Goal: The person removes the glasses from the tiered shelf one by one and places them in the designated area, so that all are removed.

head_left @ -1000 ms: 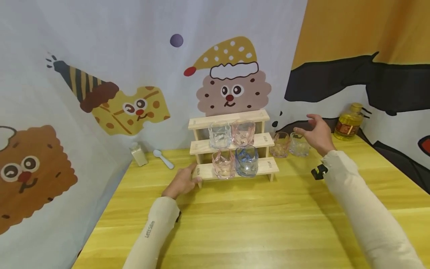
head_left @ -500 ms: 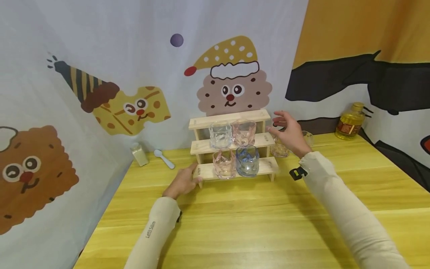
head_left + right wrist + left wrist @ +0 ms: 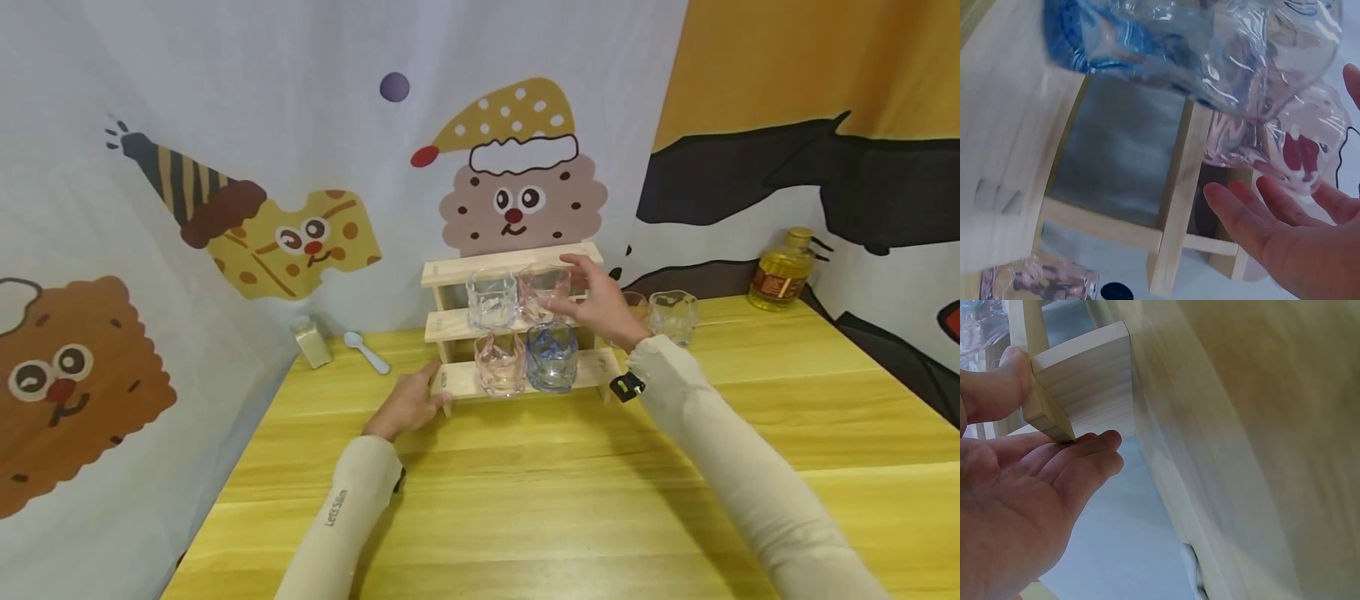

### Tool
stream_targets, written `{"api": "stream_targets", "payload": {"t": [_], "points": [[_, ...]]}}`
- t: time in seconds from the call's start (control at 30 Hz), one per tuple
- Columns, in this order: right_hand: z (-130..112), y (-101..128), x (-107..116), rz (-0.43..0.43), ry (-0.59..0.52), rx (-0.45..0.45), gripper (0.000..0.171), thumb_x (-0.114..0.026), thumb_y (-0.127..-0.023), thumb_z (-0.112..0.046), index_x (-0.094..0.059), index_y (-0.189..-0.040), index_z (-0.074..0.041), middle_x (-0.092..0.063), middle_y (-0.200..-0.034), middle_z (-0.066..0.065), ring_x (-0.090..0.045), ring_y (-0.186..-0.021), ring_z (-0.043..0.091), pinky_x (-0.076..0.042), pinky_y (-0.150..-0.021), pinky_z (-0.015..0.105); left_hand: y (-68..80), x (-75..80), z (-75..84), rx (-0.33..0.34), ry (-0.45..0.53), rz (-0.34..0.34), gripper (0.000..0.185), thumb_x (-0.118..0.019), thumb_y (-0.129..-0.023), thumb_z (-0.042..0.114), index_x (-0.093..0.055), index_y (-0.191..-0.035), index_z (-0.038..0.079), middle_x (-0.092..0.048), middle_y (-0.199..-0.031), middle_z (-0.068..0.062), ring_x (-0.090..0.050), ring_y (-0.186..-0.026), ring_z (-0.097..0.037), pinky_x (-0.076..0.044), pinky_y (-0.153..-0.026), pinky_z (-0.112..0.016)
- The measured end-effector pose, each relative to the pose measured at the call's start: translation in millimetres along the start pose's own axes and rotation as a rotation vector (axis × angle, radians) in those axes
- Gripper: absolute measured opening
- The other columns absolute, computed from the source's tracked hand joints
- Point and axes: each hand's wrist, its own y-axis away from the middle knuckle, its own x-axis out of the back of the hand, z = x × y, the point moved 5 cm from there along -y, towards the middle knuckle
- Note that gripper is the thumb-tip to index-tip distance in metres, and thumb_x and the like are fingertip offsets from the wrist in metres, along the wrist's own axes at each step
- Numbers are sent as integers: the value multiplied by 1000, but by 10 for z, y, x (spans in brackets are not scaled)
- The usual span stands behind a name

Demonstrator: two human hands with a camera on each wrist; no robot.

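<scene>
A three-step wooden rack (image 3: 450,273) stands at the back of the yellow table (image 3: 570,500). Its middle step carries a clear glass (image 3: 491,300) and a pink glass (image 3: 542,290). The bottom step carries a pink glass (image 3: 498,364) and a blue glass (image 3: 551,358). My right hand (image 3: 566,287) is open with spread fingers right at the middle-step pink glass (image 3: 1285,134); the right wrist view shows a small gap between them. My left hand (image 3: 433,392) holds the left end of the bottom step (image 3: 1085,381), thumb on top and fingers under its corner.
Two more glasses stand on the table right of the rack, a pink one (image 3: 637,305) partly behind my right wrist and a clear one (image 3: 673,317). An oil bottle (image 3: 780,271) is far right. A white spoon (image 3: 365,352) and a small white bottle (image 3: 310,343) lie left by the curtain.
My right hand has swung left from above the two glasses on the table to the pink glass on the middle step. The left hand has stayed on the rack.
</scene>
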Motion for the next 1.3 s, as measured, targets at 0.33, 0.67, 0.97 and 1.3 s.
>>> {"api": "stream_targets", "payload": {"t": [0.33,0.67,0.97,1.3], "points": [[-12,-118,-148,-9,-19,-55,84,-77,-89,-25,-29,-157,-9,-46,-151,22,-52,-128,37,-42,-112,56,3,-25,-18,-1,4,-2,67,-63,-100,24,-32,-156,3,-51,-146,-30,-50,-137,-43,-45,-112,-54],[23,-116,-151,18,-13,-75,83,-75,-91,-25,-29,-157,-6,-49,-148,20,-54,-118,33,-48,-105,52,-14,-50,-17,-2,-2,2,66,-62,-100,24,-33,-156,4,-52,-145,-30,-51,-136,-43,-45,-112,-53],[9,-115,-121,39,-47,-43,84,-77,-89,-23,-31,-157,-4,-51,-145,20,-55,-112,31,-49,-102,48,-7,-20,1,6,7,-5,67,-62,-100,23,-32,-157,4,-52,-145,-31,-52,-135,-43,-46,-110,-54],[8,-128,36,93,-28,-41,79,-80,-86,-21,-40,-152,-4,-59,-135,19,-57,-104,27,-50,-96,43,-17,-16,-12,-9,3,-2,67,-62,-101,23,-30,-157,4,-51,-146,-30,-51,-136,-43,-45,-112,-54]]}}
